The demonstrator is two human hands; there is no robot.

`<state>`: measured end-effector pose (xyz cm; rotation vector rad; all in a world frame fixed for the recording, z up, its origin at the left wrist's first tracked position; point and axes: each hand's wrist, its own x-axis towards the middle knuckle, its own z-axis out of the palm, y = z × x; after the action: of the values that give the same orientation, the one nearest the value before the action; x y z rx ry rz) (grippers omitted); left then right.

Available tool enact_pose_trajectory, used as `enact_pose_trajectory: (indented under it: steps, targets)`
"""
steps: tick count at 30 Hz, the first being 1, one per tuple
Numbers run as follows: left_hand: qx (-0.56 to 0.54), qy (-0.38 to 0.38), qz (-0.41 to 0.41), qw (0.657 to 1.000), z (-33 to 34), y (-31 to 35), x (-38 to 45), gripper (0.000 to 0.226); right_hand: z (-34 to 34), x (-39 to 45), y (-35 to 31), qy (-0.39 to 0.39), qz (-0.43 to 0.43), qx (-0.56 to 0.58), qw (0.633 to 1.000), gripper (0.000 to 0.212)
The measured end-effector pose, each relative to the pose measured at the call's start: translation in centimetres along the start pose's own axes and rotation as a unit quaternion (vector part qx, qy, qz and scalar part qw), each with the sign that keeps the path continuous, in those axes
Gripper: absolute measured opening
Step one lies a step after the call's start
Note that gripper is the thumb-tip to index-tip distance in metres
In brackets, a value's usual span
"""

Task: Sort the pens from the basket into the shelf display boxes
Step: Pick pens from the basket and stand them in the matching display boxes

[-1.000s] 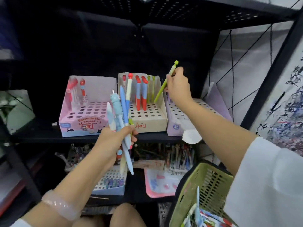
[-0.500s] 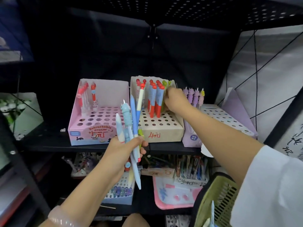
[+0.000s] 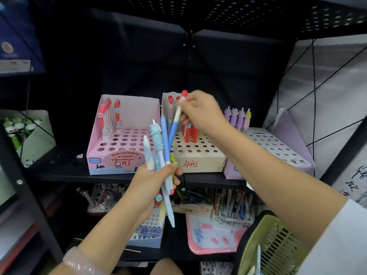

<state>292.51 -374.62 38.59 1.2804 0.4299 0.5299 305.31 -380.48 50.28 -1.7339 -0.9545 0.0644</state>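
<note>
Right hand (image 3: 200, 112) pinches blue-white pen (image 3: 174, 126), blurred; left hand (image 3: 153, 181) grips pen bundle (image 3: 160, 155); basket (image 3: 276, 247) cropped.

Pink display box (image 3: 111, 155) front: "Retractable eraser", handwritten "5"; beige display box (image 3: 198, 163) front: red "4".

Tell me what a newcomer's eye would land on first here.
The left hand grips a fan of pens at centre. Above it, the right hand pinches a red-topped blue pen in front of the beige box. That box stands on the shelf between a pink box and a purple box.
</note>
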Motion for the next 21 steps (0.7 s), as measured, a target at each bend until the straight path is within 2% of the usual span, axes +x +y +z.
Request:
enact_pose_trajectory:
  steps: [2,4,7,9,14,18,21]
  targets:
    - [0.010,0.009,-0.002,1.000,-0.6,0.3,0.1,0.025,-0.6,1.5,-0.5,0.094,-0.037,0.027,0.994,0.011]
    - [-0.004,0.021,0.005,1.000,-1.2,0.5,0.2,0.014,-1.2,2.9,-0.6,0.134,-0.081,-0.030,0.987,0.009]
    - [-0.025,0.030,0.018,0.999,-2.0,0.9,0.5,0.004,-1.2,4.4,0.1,0.084,-0.105,-0.190,0.973,0.014]
    - [-0.028,0.033,0.023,0.999,-2.2,0.9,0.6,0.005,-0.9,4.9,0.6,0.055,-0.104,-0.249,0.961,0.019]
    - [-0.032,0.033,0.024,0.999,-2.5,0.5,0.6,0.005,-0.5,5.6,1.3,0.051,-0.118,-0.291,0.948,0.016]
    - [-0.024,0.038,0.024,0.999,-2.4,0.4,0.5,0.007,-0.4,5.8,1.8,0.063,-0.122,-0.278,0.951,0.015]
    - [-0.026,0.037,0.023,0.999,-2.4,0.5,0.4,0.018,-0.4,5.9,1.9,0.073,-0.122,-0.282,0.949,0.015]
